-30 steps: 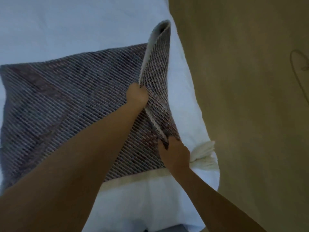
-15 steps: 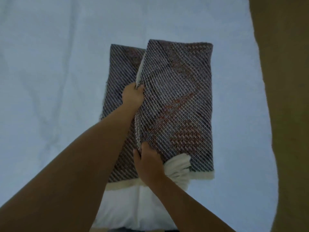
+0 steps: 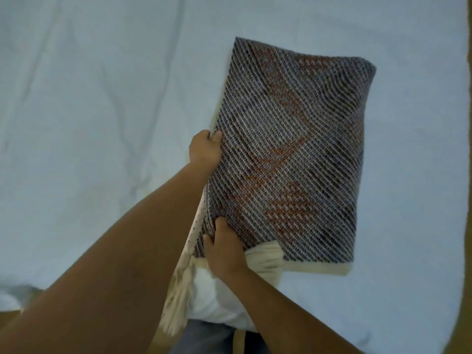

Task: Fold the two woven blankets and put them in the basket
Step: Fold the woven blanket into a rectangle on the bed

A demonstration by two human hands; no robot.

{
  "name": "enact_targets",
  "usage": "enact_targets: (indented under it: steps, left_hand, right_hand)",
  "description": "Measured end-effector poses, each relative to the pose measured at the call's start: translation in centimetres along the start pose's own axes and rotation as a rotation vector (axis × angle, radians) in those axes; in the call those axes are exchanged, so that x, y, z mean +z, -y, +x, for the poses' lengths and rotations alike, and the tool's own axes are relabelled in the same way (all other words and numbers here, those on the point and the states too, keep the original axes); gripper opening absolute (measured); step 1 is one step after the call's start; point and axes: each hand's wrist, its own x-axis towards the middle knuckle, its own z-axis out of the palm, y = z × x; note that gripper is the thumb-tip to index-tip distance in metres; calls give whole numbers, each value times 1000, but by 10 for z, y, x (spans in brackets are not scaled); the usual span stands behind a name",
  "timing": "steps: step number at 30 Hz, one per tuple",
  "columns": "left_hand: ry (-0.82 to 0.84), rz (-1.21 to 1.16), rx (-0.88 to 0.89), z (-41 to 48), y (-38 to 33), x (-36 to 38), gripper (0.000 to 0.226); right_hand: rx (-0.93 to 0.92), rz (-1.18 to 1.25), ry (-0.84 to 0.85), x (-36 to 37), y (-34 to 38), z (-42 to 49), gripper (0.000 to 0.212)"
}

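Note:
A woven blanket with dark and pale diagonal stripes and rust patches lies folded into a thick rectangle on the white bed. Cream fringe hangs from its near left corner, and more bunches at its near edge. My left hand grips the blanket's left edge halfway up. My right hand holds the near left corner, fingers over the layered edge. That left side is lifted slightly off the sheet. No second blanket and no basket are in view.
The white sheet spreads wide to the left and behind the blanket. A tan floor borders the bed on the right. The bed's near edge runs along the bottom, with grey cloth below it.
The flat blanket's right part was swung over to the left, then folded once more into a narrow stack. Both hands kept their grip on the edge. The view shifted to the left.

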Motion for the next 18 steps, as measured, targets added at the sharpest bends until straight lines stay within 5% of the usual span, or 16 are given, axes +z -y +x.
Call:
enact_targets:
  steps: [6,9,14,18]
  left_hand:
    - [118,20,61,4,12,-6,25]
    - [111,8,86,3,13,-5,37]
    - [110,37,85,3,13,-4,38]
    - [119,122,100,5,9,-1,33]
  right_hand:
    - [129,124,-68,10,10,2,23]
    - [294,387,-150,22,21,-1,20]
    - [623,862,-178,46,53,-10,61]
    - [599,797,-73,40,55,-11,59]
